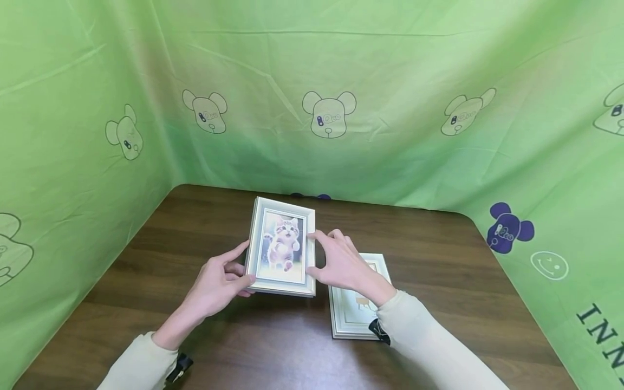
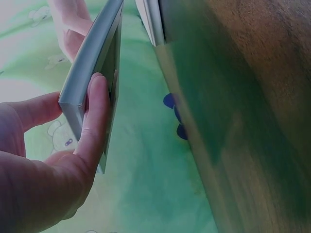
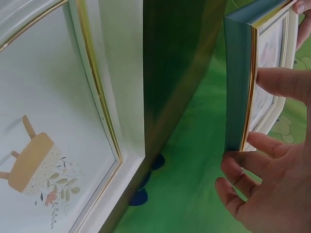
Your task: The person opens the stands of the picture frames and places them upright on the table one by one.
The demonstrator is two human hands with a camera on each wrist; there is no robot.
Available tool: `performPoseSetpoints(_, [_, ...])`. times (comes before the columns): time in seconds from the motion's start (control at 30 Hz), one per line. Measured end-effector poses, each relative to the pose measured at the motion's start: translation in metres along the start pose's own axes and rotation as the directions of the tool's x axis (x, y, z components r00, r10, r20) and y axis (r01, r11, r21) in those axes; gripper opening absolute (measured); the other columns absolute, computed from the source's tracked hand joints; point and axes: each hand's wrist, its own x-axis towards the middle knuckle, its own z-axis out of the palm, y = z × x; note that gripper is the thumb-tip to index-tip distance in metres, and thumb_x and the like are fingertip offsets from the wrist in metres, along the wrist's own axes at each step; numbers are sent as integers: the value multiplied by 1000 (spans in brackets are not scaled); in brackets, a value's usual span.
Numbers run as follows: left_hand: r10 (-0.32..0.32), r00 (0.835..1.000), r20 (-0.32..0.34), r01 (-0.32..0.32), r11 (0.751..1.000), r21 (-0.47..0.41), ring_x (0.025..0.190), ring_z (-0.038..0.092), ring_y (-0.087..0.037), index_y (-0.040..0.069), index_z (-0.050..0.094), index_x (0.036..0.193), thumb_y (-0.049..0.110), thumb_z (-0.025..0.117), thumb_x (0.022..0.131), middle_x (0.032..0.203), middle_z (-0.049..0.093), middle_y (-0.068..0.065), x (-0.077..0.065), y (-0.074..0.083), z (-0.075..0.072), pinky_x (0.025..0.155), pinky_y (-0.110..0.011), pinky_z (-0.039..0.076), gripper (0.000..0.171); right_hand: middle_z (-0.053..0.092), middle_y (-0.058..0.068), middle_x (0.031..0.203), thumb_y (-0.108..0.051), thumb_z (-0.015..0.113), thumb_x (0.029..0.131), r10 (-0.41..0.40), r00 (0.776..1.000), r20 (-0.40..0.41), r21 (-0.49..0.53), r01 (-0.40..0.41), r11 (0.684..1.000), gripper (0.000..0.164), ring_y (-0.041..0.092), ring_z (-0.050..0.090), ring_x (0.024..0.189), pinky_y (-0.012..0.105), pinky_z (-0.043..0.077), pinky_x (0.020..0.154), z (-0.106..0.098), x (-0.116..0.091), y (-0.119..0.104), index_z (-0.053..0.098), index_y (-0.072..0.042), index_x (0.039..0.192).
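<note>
A white picture frame [image 1: 310, 252] with a kitten picture is held up and tilted above the table, facing the person. My left hand [image 1: 219, 284] grips its lower left edge, the thumb at the front and fingers behind, as the left wrist view shows. On its right side, my right hand [image 1: 343, 262] holds the rim, thumb and index finger spread apart along it. Its other fingers bend near the edge in the right wrist view. A second white picture frame [image 1: 341, 311], with a drawing of a stool and flowers, lies on the table under the right wrist.
The dark wooden table [image 1: 195, 227] has rounded far corners. Green cloth [image 1: 268, 65] printed with bear heads hangs around it at the back and both sides. Black wrist straps [image 1: 180, 368] show at the light sleeves [image 1: 429, 336].
</note>
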Motion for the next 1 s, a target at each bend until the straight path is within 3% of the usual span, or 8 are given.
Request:
performPoseSetpoints(0.33, [5, 999, -43, -7, 999, -32, 72, 68, -26, 24, 41, 143, 2, 73, 81, 85, 65, -17, -4, 2, 2, 64, -41, 56, 74, 64, -3, 99, -41, 74, 71, -22, 999, -30, -8, 22, 1000, 68, 18, 43, 103, 35, 37, 80, -2, -1, -1, 51, -22, 132])
performPoseSetpoints(0.53, [9, 998, -62, -10, 1000, -22, 74, 69, -25, 26, 42, 143, 3, 74, 81, 87, 65, -16, -5, 2, 3, 64, -40, 56, 73, 66, 0, 99, -42, 73, 72, -23, 999, -33, -4, 23, 1000, 67, 18, 42, 103, 36, 36, 80, -3, -2, -1, 50, -23, 132])
performPoseSetpoints(0.83, [14, 997, -73, -19, 998, -66, 73, 68, -32, 22, 43, 142, 3, 74, 81, 90, 66, -17, -5, 2, 4, 64, -36, 56, 72, 62, -5, 110, -45, 72, 73, -35, 998, -61, -16, 35, 999, 66, 19, 43, 106, 38, 36, 82, -4, -3, 0, 49, -25, 132])
performPoseSetpoints(1.0, [29, 997, -78, -34, 997, -71, 70, 68, -28, 20, 44, 142, 2, 74, 80, 90, 66, -17, -5, 2, 4, 64, -36, 56, 70, 52, 0, 133, -48, 67, 79, -51, 996, -79, -18, 50, 999, 62, 21, 42, 111, 39, 34, 86, -6, -3, -1, 51, -21, 132])
